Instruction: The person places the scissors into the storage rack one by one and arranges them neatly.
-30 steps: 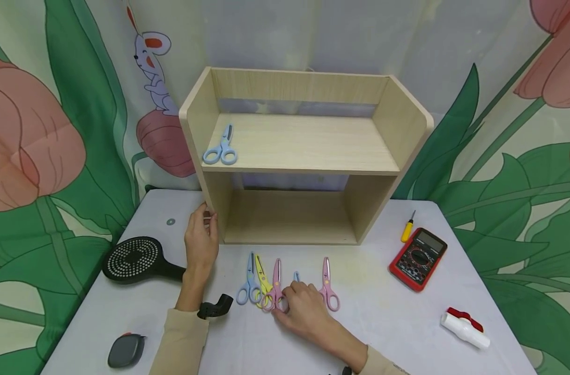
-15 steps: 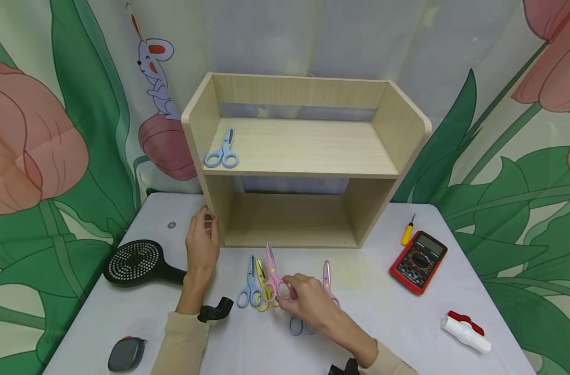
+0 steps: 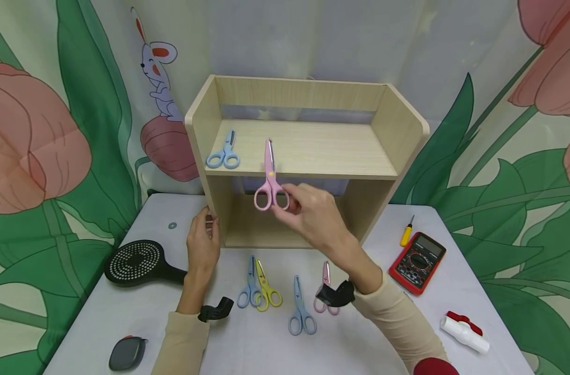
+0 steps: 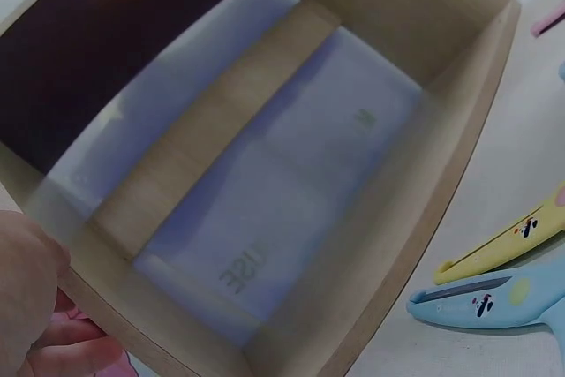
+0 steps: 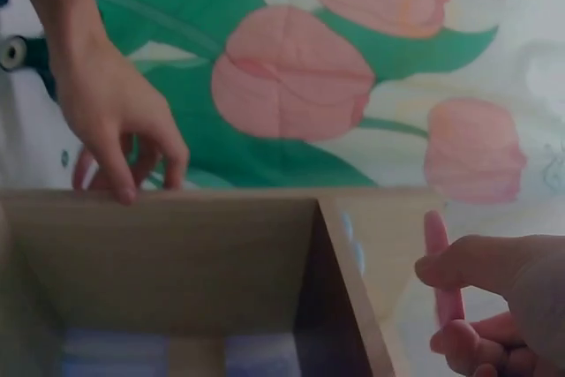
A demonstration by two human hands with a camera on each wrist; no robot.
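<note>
Up off the table (image 3: pixel 247 346): pink scissors (image 3: pixel 270 177), now at the shelf (image 3: pixel 401 130)

Raised by the right hand (image 3: pixel 315 214) since the earlier frame — scissors in midair before the shelf, tips upward, overlapping its middle board (image 3: pixel 322 150) from the head view. Right hand: thumb and fingers pinch one handle loop, on the side toward the shelf's right. Left hand (image 3: pixel 203 242): fingers loosely bent, touching the shelf's left side; no firm grip that I can make out. Handling, my guess: light, stiff, smooth plastic, hardly fragile — a single-loop pinch could let them swivel; both loops together would be steadier. Light-blue scissors (image 3: pixel 227 148) lie on the middle board, at the shelf's left.
</note>
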